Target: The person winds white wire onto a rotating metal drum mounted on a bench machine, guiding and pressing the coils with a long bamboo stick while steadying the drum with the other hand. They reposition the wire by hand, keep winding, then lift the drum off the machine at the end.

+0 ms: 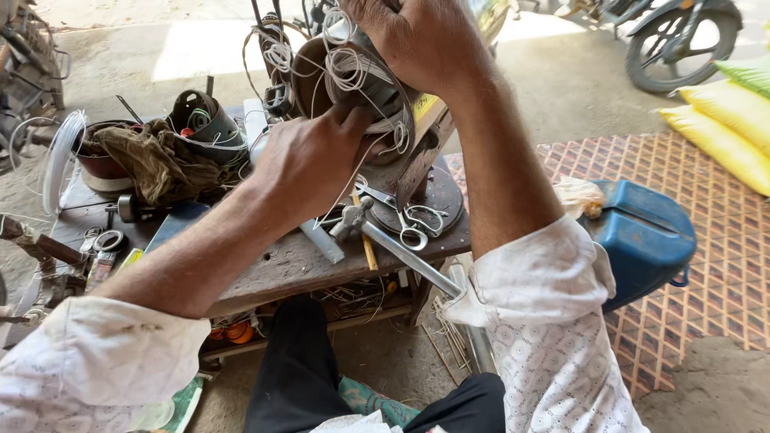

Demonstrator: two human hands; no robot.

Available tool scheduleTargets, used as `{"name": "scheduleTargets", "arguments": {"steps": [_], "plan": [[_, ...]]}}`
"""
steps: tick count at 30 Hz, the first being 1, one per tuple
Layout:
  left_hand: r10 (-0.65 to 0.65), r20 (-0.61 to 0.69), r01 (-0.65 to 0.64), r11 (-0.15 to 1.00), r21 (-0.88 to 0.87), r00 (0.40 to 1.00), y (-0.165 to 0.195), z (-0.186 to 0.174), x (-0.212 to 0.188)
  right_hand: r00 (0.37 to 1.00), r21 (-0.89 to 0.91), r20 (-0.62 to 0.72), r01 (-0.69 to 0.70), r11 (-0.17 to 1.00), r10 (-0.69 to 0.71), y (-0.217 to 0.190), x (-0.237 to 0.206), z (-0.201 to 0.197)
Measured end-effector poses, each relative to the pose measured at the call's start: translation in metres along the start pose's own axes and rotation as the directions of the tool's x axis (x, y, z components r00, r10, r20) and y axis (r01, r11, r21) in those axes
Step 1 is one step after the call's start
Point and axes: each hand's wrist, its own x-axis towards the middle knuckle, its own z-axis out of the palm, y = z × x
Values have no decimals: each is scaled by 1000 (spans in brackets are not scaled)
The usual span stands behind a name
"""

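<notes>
- While the left hand (309, 160) presses against the side of a motor stator (353, 80) on the wooden bench (281, 269), fingers closed on its white winding wire (353, 68), the right hand (413, 40) clasps the top.
- Several coils look seated; loose wire loops hang free, so winding seems unfinished.
- Scissors (413, 220) lie on the bench beside it.

Head cam, looking down, close.
</notes>
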Motion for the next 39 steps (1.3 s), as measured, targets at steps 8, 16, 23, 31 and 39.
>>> {"name": "scheduleTargets", "arguments": {"steps": [8, 16, 23, 31, 39], "plan": [[179, -282, -171, 984, 53, 942, -11, 2, 0, 987, 244, 133, -121, 962, 90, -14, 1, -17], [97, -192, -98, 995, 3, 977, -37, 25, 25, 968, 220, 130, -239, 946, 214, -9, -1, -12], [-24, -289, -38, 978, -205, 957, 7, 31, 3, 971, 333, 174, -213, 918, 162, -43, 8, -23], [175, -510, -392, 849, -355, 842, 35, 52, -24, 971, 410, 78, -238, 881, 226, -58, -24, -67], [-124, -797, -651, 511, -561, 591, -31, 66, -33, 947, -666, -248, -319, 674, 203, -177, -96, -41]]}}
